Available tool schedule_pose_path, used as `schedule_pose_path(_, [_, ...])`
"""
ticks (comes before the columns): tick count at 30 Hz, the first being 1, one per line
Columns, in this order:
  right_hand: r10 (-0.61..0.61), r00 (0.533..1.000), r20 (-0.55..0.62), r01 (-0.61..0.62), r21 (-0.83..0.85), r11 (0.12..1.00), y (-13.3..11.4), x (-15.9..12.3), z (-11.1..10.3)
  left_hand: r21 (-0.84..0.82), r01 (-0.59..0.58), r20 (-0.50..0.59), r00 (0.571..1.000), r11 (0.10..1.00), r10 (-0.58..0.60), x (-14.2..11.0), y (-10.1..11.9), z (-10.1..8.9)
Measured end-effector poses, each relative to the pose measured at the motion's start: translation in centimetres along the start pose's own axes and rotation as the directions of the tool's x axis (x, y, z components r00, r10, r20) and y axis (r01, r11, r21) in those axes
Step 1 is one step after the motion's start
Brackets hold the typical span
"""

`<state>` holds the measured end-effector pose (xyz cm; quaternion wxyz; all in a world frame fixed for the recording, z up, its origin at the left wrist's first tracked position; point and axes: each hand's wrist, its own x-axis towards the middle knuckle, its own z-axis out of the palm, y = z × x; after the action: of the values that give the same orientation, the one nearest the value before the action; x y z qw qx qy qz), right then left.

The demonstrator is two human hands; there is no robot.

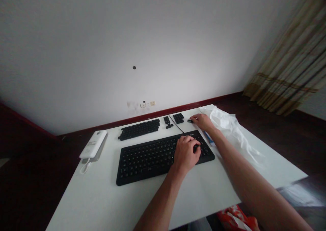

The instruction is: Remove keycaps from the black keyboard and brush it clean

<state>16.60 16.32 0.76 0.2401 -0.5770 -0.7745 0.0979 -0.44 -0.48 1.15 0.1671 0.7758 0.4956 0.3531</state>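
A black keyboard base (150, 158) with its keycaps off lies across the white table (107, 200). My left hand (186, 153) rests on its right part, fingers curled down onto the key area; what they pinch, if anything, is hidden. My right hand (202, 121) reaches past the keyboard's far right corner, fingers pinched on a small black keycap (190, 121) lying on the table. Removed keycaps lie in laid-out groups behind the keyboard: a long block (139, 129), a small cluster (167, 121) and a square block (178, 118).
A white power bank (93, 143) with a looped cable sits at the table's left edge. Crumpled white plastic wrap (230, 129) lies at the right, with a blue item under it. A thin black cable runs from the keyboard back. Wall behind, curtain at right, red object below the table.
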Motion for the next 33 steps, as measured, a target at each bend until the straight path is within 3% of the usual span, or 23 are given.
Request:
schedule_pose_path(10, [-0.015,0.999,0.03,0.015,0.003,1.0,0.0,-0.8,-0.4,-0.005,0.002,-0.001,1.0,1.0,-0.002,0.0,0.0,0.0])
schedule_pose_path(21, [0.14,0.989,-0.041,-0.141,-0.044,0.989,-0.3,-0.4,0.4,0.004,0.008,0.009,1.0,1.0,-0.008,0.0,0.2,-0.1])
schedule_pose_path(28, [0.12,0.993,0.025,-0.117,-0.086,0.989,0.9,-0.9,-1.3,0.003,0.012,0.008,1.0,1.0,-0.012,0.0,0.3,-0.2])
schedule_pose_path(33, [0.071,0.994,0.079,-0.063,-0.092,0.994,0.5,-0.9,-1.1,0.006,0.012,0.011,1.0,1.0,-0.012,0.0,0.2,-0.1])
